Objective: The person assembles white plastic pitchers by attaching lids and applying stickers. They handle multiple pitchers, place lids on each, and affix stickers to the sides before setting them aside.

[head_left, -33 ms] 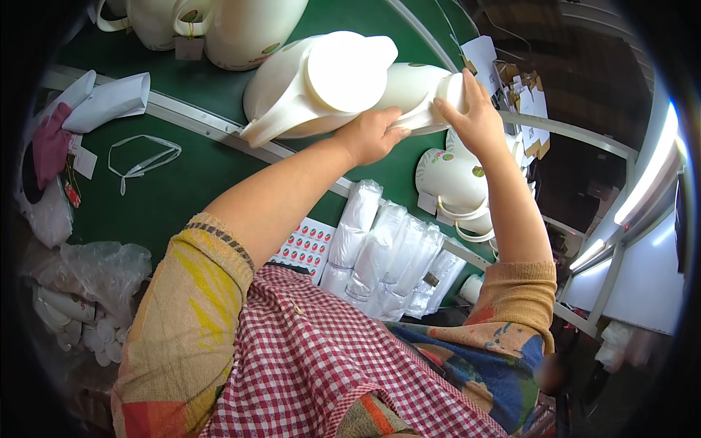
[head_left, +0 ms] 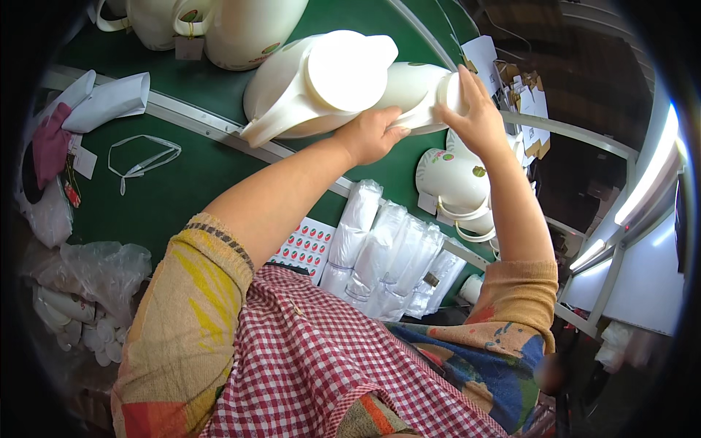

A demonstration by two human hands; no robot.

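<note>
- Cream-white plastic jug with a rounded body (head_left: 412, 82), in the head view, lies tipped with its top toward the right, partly behind a pale plastic jug with a broad round lid (head_left: 347, 73); its base is hidden, so I cannot tell whether it touches the green work surface (head_left: 212, 190)
- Left hand (head_left: 367, 137) is curled, thumb and fingers pinching the tipped jug's slim white handle (head_left: 420, 117), probably to steady it
- Right hand (head_left: 478, 120) spans the smooth white lid (head_left: 453, 90), thumb on the near side and fingers over the far side, a hold that seems meant to control the top while the other hand braces
- Clear plastic bags in long bundles (head_left: 387, 252) and a white sheet of red-and-green oval stickers (head_left: 315, 241) sit side by side near the checked red-and-white apron (head_left: 307, 328), presumably for easy reach
- Silver metal rail (head_left: 182, 113) runs between the bundles and the tipped jug
</note>
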